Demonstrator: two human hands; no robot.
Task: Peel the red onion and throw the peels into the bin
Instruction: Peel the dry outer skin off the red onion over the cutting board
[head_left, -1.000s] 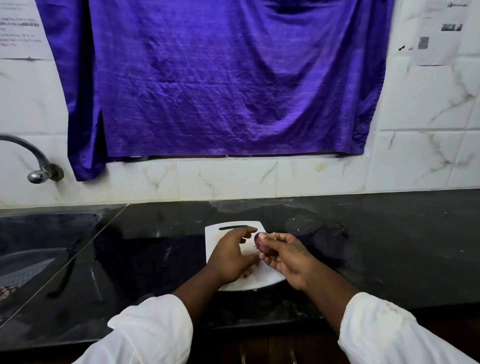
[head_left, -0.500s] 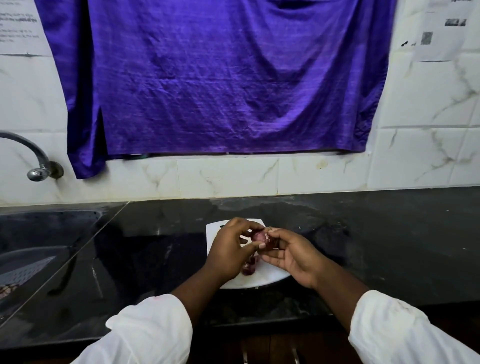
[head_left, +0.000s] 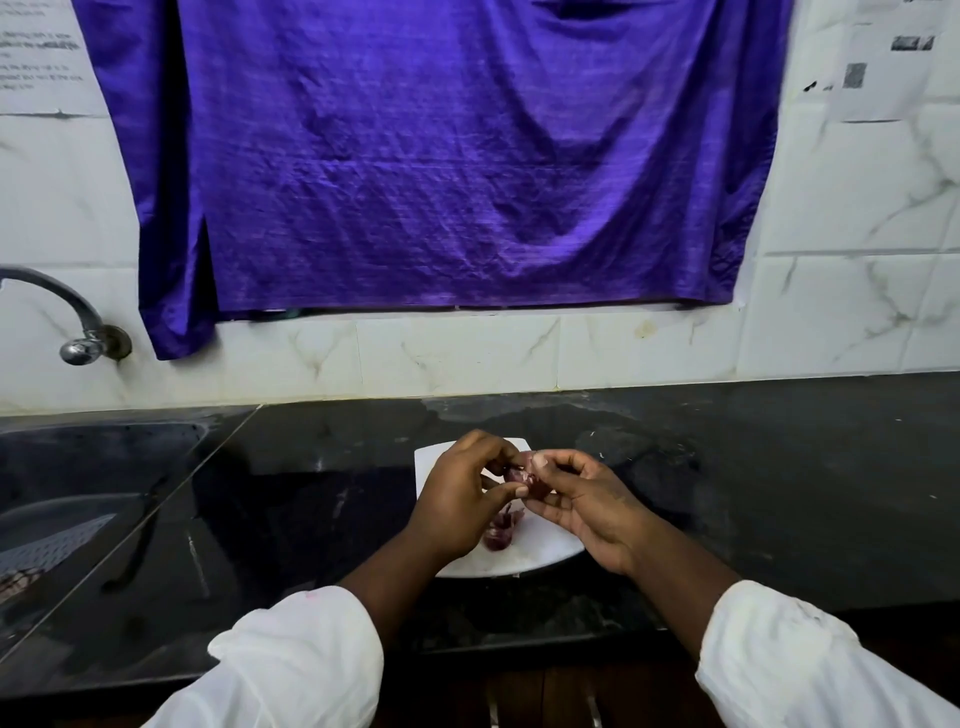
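Red onion (head_left: 530, 482) at frame centre, pinched between left grip (head_left: 457, 501) and right grip (head_left: 587, 499), peels (head_left: 497, 531) just below on white board (head_left: 545, 553).

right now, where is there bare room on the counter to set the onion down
Bare black counter runs wide right of the white cutting board. Another bare strip lies between board and sink. Crowded: the board's middle, with peels lying under the left hand and right hand gripping the red onion.
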